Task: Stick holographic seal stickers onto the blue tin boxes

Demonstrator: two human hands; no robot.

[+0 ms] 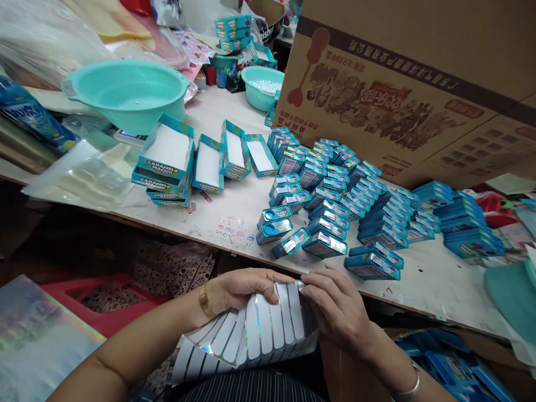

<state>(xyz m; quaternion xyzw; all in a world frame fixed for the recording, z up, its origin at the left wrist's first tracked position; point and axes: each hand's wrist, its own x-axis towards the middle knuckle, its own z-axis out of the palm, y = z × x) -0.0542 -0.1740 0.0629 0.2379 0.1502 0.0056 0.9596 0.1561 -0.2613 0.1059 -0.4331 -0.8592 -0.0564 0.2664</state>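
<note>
My left hand [247,287] grips the upper edge of a silvery sheet of long white stickers [262,329], thumb on top. The sheet hangs in folds over my lap, with shiny rainbow-coloured strips between some stickers. At its top right corner, my right hand [341,307] pinches a small shiny piece of sticker between thumb and fingers. Whether that piece is loose from the sheet I cannot tell. Just beyond my hands, several small blue boxes [324,245] stand in rows on the white table [422,293]. Some carry a shiny strip along the top.
Open blue trays [208,167] stand left of centre. Behind them are a large turquoise basin [129,95] and a smaller bowl [262,86] of white bits. A big cardboard carton [402,72] leans at the back right. More blue packs [452,357] lie low at right, and a red stool [104,301] at left.
</note>
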